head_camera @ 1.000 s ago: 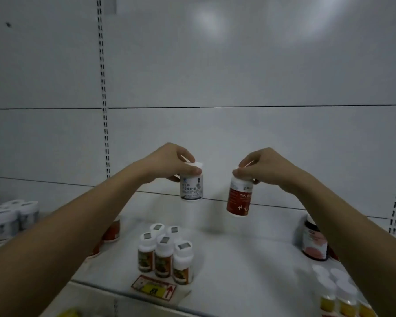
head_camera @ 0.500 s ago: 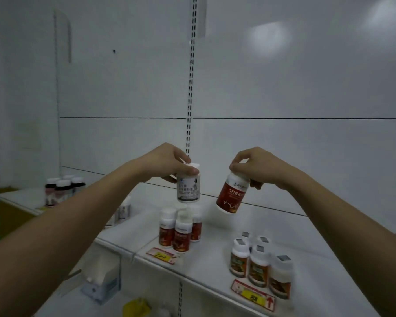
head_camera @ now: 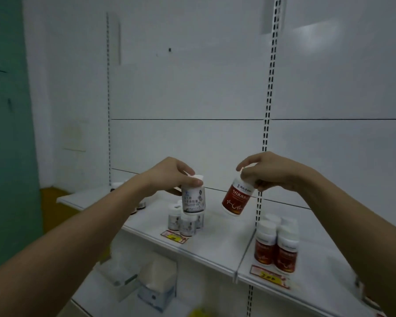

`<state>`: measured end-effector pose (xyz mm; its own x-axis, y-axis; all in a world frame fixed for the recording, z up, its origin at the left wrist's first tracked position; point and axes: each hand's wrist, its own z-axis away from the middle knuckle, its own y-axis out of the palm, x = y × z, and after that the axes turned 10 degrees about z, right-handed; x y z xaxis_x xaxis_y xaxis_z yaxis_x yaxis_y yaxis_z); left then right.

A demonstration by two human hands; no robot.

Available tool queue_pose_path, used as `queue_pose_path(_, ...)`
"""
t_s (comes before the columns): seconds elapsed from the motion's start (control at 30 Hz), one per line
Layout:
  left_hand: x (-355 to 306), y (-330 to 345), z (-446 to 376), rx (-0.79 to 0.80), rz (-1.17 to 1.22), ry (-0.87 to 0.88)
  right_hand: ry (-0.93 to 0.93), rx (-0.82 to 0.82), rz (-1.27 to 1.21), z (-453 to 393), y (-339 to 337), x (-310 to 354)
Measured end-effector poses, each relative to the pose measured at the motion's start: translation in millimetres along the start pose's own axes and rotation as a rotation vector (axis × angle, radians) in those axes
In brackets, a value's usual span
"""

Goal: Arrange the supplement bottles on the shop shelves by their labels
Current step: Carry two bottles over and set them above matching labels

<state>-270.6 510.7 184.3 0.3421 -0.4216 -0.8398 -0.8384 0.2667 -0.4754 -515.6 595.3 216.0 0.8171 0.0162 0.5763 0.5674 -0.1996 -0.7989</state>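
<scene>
My left hand (head_camera: 172,177) grips a white-labelled bottle (head_camera: 193,200) by its cap and holds it upright just above a small group of matching white-labelled bottles (head_camera: 183,221) on the shelf (head_camera: 217,245). My right hand (head_camera: 269,171) pinches the cap of a red-labelled bottle (head_camera: 237,200), which hangs tilted in the air over the shelf. To the right of the shelf divider stand several red-labelled bottles (head_camera: 276,245) with white caps.
Yellow-and-red price tags (head_camera: 173,237) (head_camera: 270,276) sit on the shelf's front edge. A slotted upright (head_camera: 268,106) runs up the white back panel. Boxes (head_camera: 157,283) lie on the lower shelf. A few dark-capped bottles (head_camera: 140,205) stand behind my left forearm. A green wall (head_camera: 7,133) is at the left.
The view has swung left along the shelf. Both hands carried their bottles leftwards; the white-labelled one now hangs over the matching group, and the red-labelled one has tilted.
</scene>
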Motion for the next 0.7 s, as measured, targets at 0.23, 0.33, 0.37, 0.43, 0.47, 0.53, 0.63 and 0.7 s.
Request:
queue_pose_path(0.23,46.9,-44.0,-30.3,-0.001,0.066,-0.002,-0.004,-0.039,0.079,-44.5,37.5,33.0)
queue_pose_path(0.33,56.8,-51.3,-56.3,-0.027,0.12,0.023,-0.035,-0.121,0.152,-64.9,41.7,35.2)
queue_pose_path(0.37,60.2,-52.4,-66.6,-0.036,0.139,0.028,-0.039,-0.147,0.154,-73.1,43.7,34.6)
queue_pose_path(0.43,68.3,-53.6,-89.1,-0.049,0.163,0.033,-0.032,-0.188,0.152,-92.6,50.5,31.1)
queue_pose_path(0.47,72.6,-53.8,-100.2,-0.051,0.165,0.036,-0.023,-0.199,0.155,-103.4,55.0,28.5)
queue_pose_path(0.53,82.1,-54.1,-123.4,-0.047,0.162,0.048,-0.004,-0.202,0.17,-127.2,64.7,21.9)
queue_pose_path(0.63,99.4,-51.2,-160.1,-0.039,0.146,0.07,0.011,-0.197,0.189,-163.4,72.1,11.8)
queue_pose_path(0.7,113.4,-46.4,-184.7,-0.03,0.126,0.073,0.024,-0.188,0.189,-185.5,70.4,6.9)
